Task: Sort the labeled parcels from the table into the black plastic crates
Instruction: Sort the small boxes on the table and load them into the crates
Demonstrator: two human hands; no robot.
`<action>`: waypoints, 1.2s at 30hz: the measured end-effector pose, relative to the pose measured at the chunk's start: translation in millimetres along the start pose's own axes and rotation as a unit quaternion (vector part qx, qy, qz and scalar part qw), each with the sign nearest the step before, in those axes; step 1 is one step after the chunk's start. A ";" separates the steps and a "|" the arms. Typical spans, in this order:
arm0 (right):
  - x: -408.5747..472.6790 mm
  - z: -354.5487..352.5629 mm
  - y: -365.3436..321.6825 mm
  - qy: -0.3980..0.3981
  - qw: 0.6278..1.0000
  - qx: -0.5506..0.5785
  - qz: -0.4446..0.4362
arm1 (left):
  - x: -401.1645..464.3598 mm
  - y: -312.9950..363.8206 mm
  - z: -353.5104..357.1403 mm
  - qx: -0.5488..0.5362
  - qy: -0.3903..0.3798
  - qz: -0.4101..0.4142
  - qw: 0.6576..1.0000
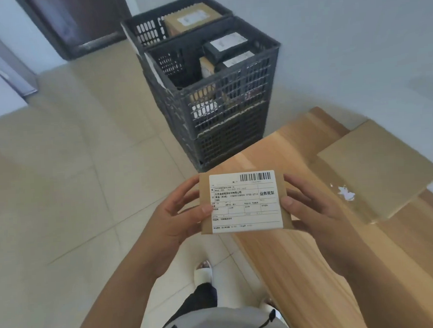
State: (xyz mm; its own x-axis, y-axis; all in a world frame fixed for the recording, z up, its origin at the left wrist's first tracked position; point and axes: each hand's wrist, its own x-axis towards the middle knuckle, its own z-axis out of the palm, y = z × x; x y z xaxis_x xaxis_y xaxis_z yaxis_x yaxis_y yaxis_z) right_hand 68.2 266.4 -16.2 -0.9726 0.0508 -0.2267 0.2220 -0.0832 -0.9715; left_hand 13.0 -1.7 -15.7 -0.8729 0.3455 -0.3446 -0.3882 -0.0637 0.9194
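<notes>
A small cardboard parcel with a white shipping label across its face is held up in front of the body, above the floor by the near edge of the wooden counter, label turned toward the camera. It is gripped at its two short sides: the left hand is curled round the left edge with the thumb laid on the front, and the right hand is wrapped round the right edge, the thumb likewise pressed to the face; the remaining fingers are partly hidden behind the box. The parcel is judged light, since it is carried easily at the fingertips, and stiff, since its edges stay straight under the grip. The plain cardboard should give good friction, whereas the glossy label is likely to be more slippery, so hold is best kept on the bare side edges. Two black plastic crates stand well apart on the floor ahead, the nearer crate already holding several labeled parcels and the farther crate one brown box. A larger flat cardboard box lies on the counter to the right.
</notes>
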 end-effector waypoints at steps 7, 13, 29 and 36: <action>61.6 81.3 -27.2 -0.096 0.994 -0.050 -0.017 | -5.1 17.9 -81.4 -0.063 0.065 0.032 0.995; 105.1 148.0 -48.9 -0.108 0.990 -0.076 -0.054 | 12.8 47.7 -150.8 -0.069 0.057 0.069 0.994; 247.6 247.8 -52.5 -0.113 0.989 -0.095 -0.004 | 112.4 78.0 -284.8 -0.078 0.090 0.028 0.992; 388.5 282.5 -67.3 -0.160 0.984 -0.074 -0.001 | 202.2 136.2 -346.8 -0.052 0.129 0.024 0.990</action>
State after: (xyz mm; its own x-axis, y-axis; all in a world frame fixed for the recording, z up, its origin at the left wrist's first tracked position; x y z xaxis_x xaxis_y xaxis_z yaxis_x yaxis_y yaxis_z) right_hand -343.8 10.7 -19.2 -0.9398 -0.2665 -0.2137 0.2041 0.0638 -0.9769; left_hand -318.9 -265.2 -25.9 -0.9324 0.0898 -0.3502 -0.3609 -0.1741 0.9162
